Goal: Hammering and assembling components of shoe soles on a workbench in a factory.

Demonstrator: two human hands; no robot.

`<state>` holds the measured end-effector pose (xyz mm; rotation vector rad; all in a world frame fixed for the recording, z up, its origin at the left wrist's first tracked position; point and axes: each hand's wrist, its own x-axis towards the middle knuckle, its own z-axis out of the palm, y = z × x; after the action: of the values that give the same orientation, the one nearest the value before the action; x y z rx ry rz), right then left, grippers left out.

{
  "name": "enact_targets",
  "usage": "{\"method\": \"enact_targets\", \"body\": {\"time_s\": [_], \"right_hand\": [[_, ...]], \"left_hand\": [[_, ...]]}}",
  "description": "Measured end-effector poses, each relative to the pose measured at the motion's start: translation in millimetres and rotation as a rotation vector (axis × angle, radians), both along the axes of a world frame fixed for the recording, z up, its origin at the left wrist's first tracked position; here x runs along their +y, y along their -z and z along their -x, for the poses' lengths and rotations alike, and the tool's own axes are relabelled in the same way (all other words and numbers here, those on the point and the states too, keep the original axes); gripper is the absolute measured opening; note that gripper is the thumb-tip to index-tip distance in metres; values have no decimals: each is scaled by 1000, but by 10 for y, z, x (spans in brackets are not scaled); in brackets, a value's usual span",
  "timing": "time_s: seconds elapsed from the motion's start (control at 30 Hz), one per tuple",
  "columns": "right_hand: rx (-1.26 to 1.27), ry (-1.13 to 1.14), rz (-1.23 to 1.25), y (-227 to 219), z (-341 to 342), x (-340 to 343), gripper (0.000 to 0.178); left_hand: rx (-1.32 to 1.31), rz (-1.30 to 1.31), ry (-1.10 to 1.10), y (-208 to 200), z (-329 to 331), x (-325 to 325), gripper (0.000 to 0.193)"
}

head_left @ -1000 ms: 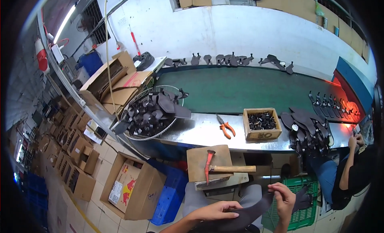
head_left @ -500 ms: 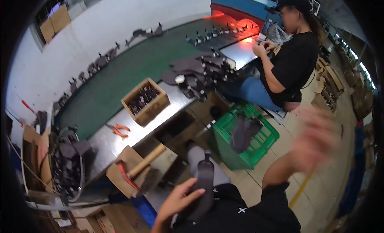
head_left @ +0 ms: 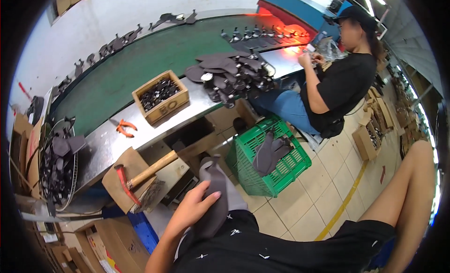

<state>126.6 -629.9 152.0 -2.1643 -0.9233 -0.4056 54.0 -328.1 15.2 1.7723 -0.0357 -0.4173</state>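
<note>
My left hand (head_left: 191, 206) is closed round a dark grey shoe sole (head_left: 216, 195), which stands upright above my lap with a small dark strap-like piece at its top end. The thumb and fingers press on its face; its lower end rests near my black shirt. My right arm (head_left: 405, 188) is bent with the elbow raised at the right, and its forearm runs down out of the picture, so the right hand does not show. Ahead of my left hand, a hammer (head_left: 152, 170) with a wooden handle and red head lies on a work block (head_left: 115, 186).
A green crate (head_left: 290, 174) with some soles stands on the tiled floor. On the metal-edged bench lie orange pliers (head_left: 125, 127), a wooden box (head_left: 166, 109) of small dark parts and a heap of soles (head_left: 225, 69). A co-worker (head_left: 344, 73) sits at the right beside a green conveyor belt (head_left: 126, 71).
My right hand, blurred at the right before, has left the picture, its arm now folded with the elbow up. My left hand still holds the sole, now further left in view.
</note>
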Motion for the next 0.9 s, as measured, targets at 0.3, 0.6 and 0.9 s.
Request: {"method": "enact_targets", "body": {"time_s": [0.3,0.6,0.9], "right_hand": [[-207,408,140,-660,566,-662,29],[-348,715,251,-1026,1002,-1175,30],[-223,527,122,-484,423,-954,31]], "left_hand": [[-111,57,-38,1606,-1817,-1646,72],[116,332,69,2341,-641,-1338,55],[-180,111,277,946,-958,-701,37]]}}
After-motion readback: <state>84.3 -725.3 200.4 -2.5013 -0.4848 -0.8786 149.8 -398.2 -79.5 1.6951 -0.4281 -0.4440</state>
